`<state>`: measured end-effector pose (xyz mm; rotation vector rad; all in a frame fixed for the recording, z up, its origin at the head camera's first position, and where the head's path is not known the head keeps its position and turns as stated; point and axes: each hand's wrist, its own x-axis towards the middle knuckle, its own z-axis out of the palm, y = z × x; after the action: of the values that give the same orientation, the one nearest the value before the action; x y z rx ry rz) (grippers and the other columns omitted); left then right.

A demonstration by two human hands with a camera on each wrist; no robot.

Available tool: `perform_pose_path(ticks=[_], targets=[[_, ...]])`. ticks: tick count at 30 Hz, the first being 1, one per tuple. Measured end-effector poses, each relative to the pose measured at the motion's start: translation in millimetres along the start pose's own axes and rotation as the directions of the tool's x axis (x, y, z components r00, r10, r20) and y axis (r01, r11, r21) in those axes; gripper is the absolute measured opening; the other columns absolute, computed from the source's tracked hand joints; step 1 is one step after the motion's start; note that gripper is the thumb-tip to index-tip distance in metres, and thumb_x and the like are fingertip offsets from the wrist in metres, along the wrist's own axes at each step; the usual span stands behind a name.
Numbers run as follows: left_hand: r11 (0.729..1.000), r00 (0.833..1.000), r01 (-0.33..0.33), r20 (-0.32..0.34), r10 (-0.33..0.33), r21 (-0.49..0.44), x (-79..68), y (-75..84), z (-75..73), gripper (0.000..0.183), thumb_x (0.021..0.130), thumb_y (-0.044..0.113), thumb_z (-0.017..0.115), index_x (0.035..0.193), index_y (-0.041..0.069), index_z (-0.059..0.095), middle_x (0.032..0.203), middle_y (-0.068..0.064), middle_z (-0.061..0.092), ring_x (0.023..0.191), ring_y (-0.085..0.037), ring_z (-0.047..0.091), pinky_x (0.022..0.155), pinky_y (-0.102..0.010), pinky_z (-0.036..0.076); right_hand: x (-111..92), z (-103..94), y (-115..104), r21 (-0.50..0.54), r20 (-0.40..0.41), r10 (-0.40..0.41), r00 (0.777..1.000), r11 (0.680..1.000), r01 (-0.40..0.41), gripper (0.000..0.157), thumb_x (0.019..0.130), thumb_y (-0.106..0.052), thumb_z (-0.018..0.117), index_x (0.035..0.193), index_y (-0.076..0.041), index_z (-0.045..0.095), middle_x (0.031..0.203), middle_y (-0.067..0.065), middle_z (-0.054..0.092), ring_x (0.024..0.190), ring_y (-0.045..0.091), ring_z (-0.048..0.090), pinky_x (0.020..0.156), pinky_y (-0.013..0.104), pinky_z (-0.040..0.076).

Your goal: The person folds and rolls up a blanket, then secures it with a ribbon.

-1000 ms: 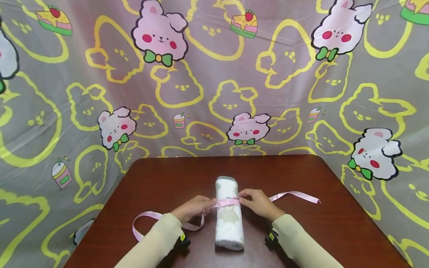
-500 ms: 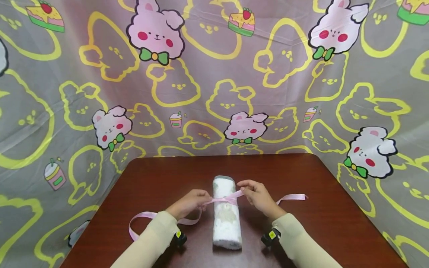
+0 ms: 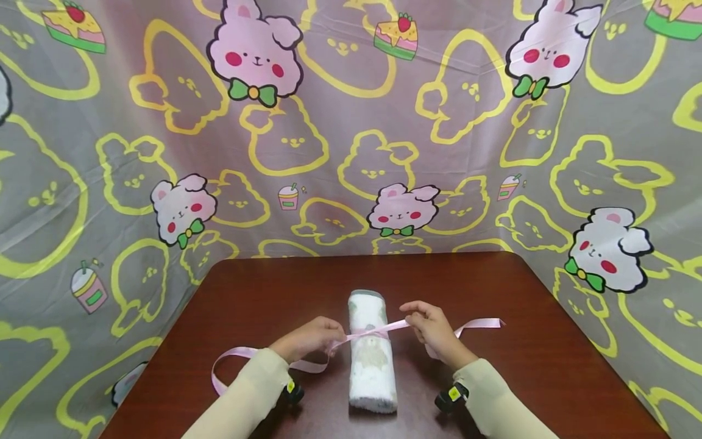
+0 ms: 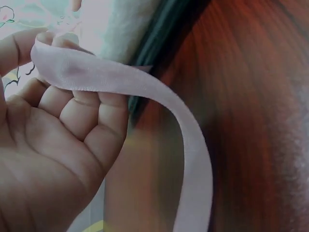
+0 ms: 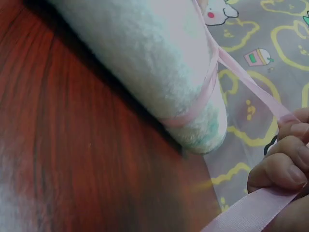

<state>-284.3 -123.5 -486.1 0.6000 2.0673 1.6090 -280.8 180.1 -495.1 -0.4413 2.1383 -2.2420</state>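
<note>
A rolled white towel [image 3: 373,372] with pale beige and green patches lies lengthwise on the table. Around its middle runs a pink ribbon [image 3: 392,327], crossed on top and drawn out to both sides. At the towel's left my left hand [image 3: 312,336] pinches one length of the ribbon; in the left wrist view the ribbon [image 4: 91,72] passes over the curled fingers and trails down. My right hand [image 3: 436,332] pinches the other length to the right, slightly raised. In the right wrist view that ribbon [image 5: 251,87] stretches taut from the towel [image 5: 145,58] to the fingertips.
The dark reddish-brown table [image 3: 274,286] reaches back to a grey curtain [image 3: 340,164] with bunny prints, which also encloses both sides. One loose ribbon tail [image 3: 230,352] loops by the left forearm, another tail [image 3: 482,323] lies beyond the right hand.
My right hand has moved away from the towel to the right, drawing its ribbon length out straight. The ribbon now crosses on top, while my left hand stays beside the towel.
</note>
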Motion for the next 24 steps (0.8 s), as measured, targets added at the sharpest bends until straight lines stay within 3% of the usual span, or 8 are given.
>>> perform_pose_path(ticks=[8, 15, 24], targets=[[1.0, 0.998, 0.021, 0.068, -0.02, -0.015, -0.4, -1.1, -3.1, 0.034, 0.09, 0.009, 0.057, 0.092, -0.025, 0.048, 0.066, -0.007, 0.055, 0.059, -0.015, 0.053, 0.056, -0.029, 0.048, -3, -9.6, 4, -0.1, -0.06, 0.069, 0.996, 0.992, -0.075, 0.026, 0.09, 0.005, 0.054, 0.115, 0.01, 0.056, 0.056, 0.001, 0.041, 0.043, 0.009, 0.031, 0.04, 0.022, 0.026], [0.992, 0.996, 0.035, 0.078, -0.045, 0.121, -6.1, -6.0, -10.5, 0.034, 0.092, 0.013, 0.061, 0.085, -0.02, 0.056, 0.06, -0.006, 0.055, 0.055, -0.016, 0.056, 0.059, -0.034, 0.053, -8, -19.0, 11, -0.154, 0.006, 0.082, 0.997, 0.985, -0.08, 0.027, 0.09, 0.003, 0.057, 0.116, 0.012, 0.054, 0.058, 0.002, 0.042, 0.045, 0.011, 0.034, 0.041, 0.022, 0.028], [0.952, 0.998, 0.003, 0.054, -0.021, 0.307, -12.1, -15.5, -12.5, 0.027, 0.091, 0.016, 0.064, 0.076, -0.005, 0.061, 0.06, 0.003, 0.051, 0.056, -0.011, 0.051, 0.054, -0.027, 0.041, -5, -28.7, 16, -0.275, 0.026, 0.061, 0.998, 0.96, -0.051, 0.026, 0.088, 0.003, 0.059, 0.112, 0.013, 0.057, 0.059, 0.002, 0.045, 0.047, 0.011, 0.039, 0.043, 0.022, 0.032]])
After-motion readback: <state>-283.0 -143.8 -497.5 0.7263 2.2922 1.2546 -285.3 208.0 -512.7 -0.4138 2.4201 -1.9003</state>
